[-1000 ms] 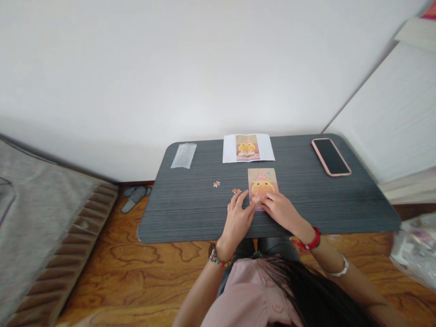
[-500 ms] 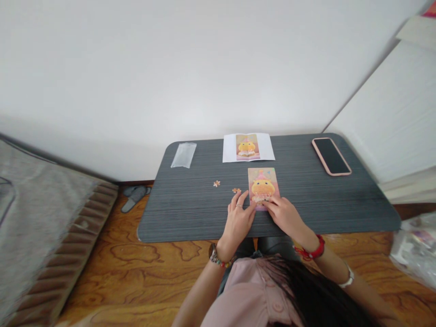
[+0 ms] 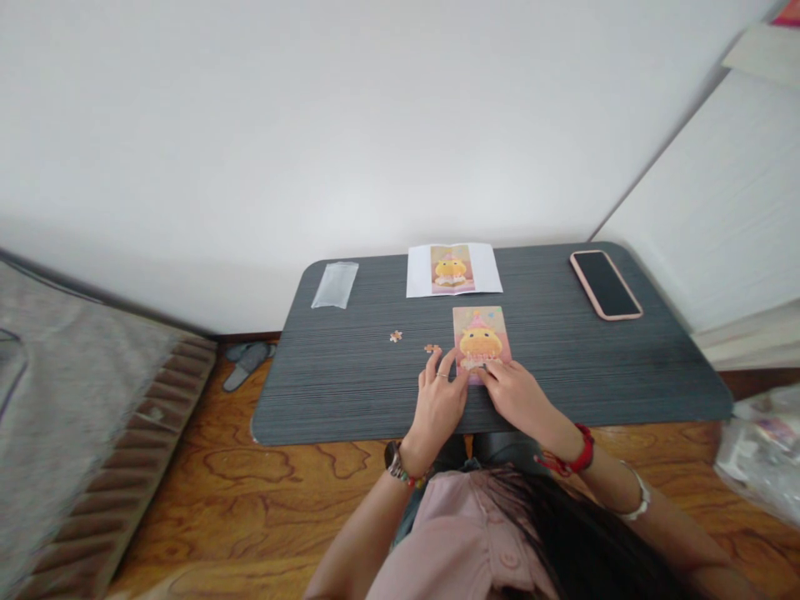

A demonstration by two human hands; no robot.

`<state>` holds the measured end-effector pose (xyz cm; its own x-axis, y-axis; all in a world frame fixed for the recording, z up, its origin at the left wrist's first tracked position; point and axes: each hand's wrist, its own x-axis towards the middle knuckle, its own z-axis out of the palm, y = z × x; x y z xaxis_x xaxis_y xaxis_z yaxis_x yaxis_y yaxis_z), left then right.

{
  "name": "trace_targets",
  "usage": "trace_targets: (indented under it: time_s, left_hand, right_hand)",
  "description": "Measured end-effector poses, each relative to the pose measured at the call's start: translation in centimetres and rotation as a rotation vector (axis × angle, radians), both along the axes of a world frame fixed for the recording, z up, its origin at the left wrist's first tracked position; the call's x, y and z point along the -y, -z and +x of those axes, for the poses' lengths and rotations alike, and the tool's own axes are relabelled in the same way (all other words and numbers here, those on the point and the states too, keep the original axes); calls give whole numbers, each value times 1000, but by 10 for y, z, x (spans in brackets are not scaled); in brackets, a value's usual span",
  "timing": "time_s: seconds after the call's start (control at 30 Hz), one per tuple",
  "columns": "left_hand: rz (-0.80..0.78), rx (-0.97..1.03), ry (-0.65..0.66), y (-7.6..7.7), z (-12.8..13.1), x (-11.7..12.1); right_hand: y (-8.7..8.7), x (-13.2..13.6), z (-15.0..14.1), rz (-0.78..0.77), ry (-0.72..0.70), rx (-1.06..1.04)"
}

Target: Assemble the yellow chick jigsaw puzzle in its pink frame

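Note:
A small jigsaw puzzle [image 3: 480, 340] showing a yellow chick in a pink hat lies on the dark striped table [image 3: 350, 383]. My left hand [image 3: 439, 402] rests flat beside the puzzle's lower left corner, fingers spread and touching its edge. My right hand [image 3: 517, 393] lies on the puzzle's bottom edge with fingertips pressing down; nothing shows in its grasp. Two loose puzzle pieces lie left of the puzzle: one piece [image 3: 431, 348] just beyond my left fingertips, another piece [image 3: 396, 337] farther left.
A printed reference sheet [image 3: 453, 269] of the same chick lies at the table's back edge. An empty clear plastic bag [image 3: 336, 284] lies at back left, a pink-cased phone [image 3: 605, 284] at back right. Grey slippers [image 3: 247, 361] sit on the wooden floor to the left.
My right hand slid down from the puzzle's lower middle to its bottom edge, uncovering more of the picture. My left hand stayed put by the corner.

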<state>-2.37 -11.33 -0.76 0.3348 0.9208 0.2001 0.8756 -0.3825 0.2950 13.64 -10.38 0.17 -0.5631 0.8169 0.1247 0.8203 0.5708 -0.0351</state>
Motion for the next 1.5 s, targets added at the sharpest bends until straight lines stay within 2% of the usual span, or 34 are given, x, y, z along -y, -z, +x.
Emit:
trace_targets:
  time_s: [0.2, 0.33, 0.5, 0.57, 0.7, 0.83, 0.93, 1.07, 1.27, 1.5]
  left_hand:
    - [33, 84, -6, 3, -3, -3]
    - [56, 154, -77, 3, -19, -7]
    - [110, 149, -296, 5, -51, -16]
    - [118, 145, -337, 7, -59, -17]
    - [119, 139, -357, 11, -63, -17]
    - [118, 130, -338, 14, -62, -17]
    - [113, 130, -327, 15, -61, -16]
    - [91, 131, -317, 15, -58, -15]
    - [104, 151, -256, 11, -44, -17]
    - [37, 168, -160, 5, -22, -16]
  right_hand:
    - [-2, -8, 8, -155, 61, -143]
    - [-5, -19, 8, -178, 97, -250]
    - [-13, -48, -19, -232, -2, -267]
    - [-14, -59, -34, -252, -23, -240]
    - [-9, -71, -56, -256, -62, -241]
    - [1, -76, -63, -258, -64, -278]
    - [7, -80, -54, -274, -62, -280]
    - [5, -82, -18, -257, -47, -309]
    - [-1, -61, 35, -296, 12, -326]
    - [-1, -35, 38, -301, 23, -278]
